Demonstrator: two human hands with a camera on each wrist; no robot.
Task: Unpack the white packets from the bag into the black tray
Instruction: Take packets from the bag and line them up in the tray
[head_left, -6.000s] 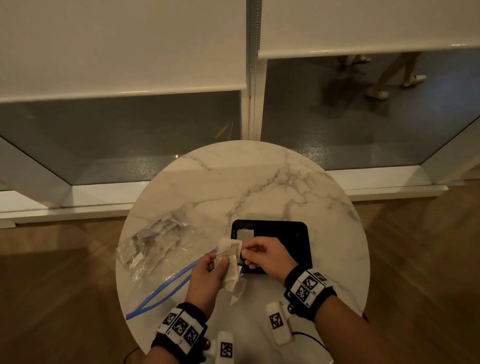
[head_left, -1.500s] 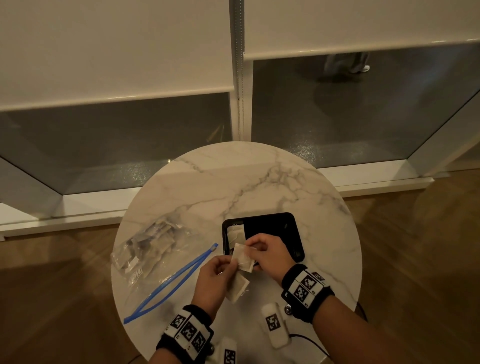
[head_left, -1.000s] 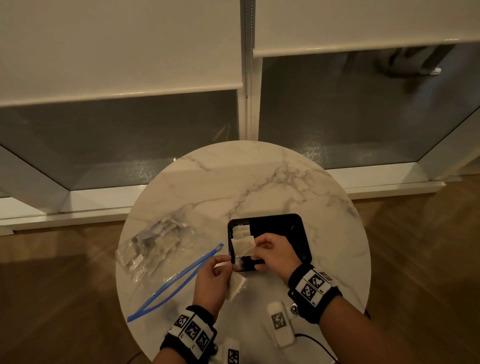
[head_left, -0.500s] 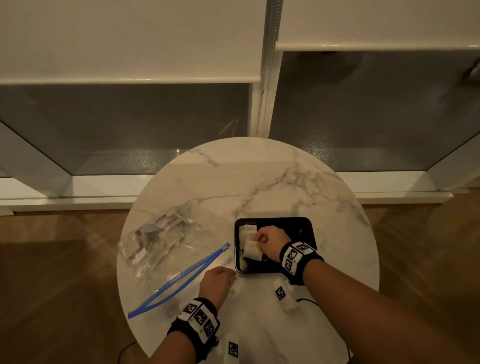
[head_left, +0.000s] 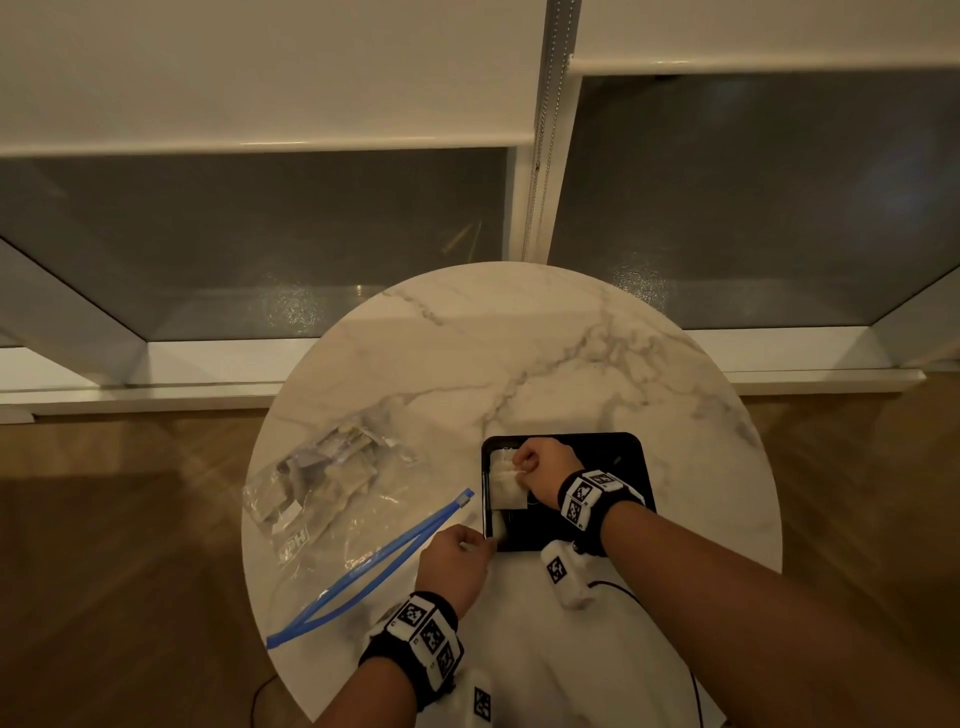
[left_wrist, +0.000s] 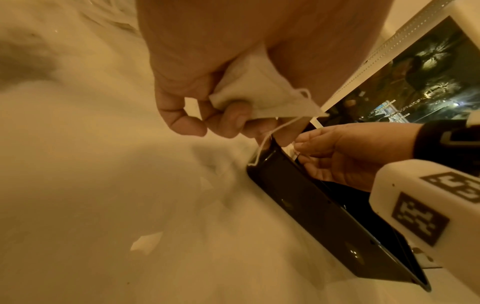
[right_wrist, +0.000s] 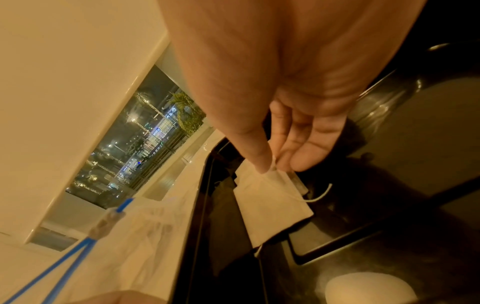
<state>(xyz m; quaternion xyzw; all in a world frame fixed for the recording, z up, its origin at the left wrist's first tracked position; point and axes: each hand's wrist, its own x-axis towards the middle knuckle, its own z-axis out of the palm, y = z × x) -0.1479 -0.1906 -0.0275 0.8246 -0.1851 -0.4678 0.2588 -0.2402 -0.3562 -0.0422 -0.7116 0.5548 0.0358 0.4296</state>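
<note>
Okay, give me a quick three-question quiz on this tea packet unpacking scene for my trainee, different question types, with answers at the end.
1. True or false: the right hand is over the black tray.
2. What does the left hand grip? A) blue zip strip B) a white packet C) nothing
3. Fill in: the clear bag lies on the marble table to the ___ of the tray.

Key: 1 true; the right hand pinches a packet there. 2 B, a white packet with a string. 3 left.

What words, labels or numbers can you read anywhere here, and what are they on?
"NPH", first letter uncertain: white print on the clear bag.
Fainter print nearer the blue zip: too blurred.
Wristband markers: coded squares, no letters.
</note>
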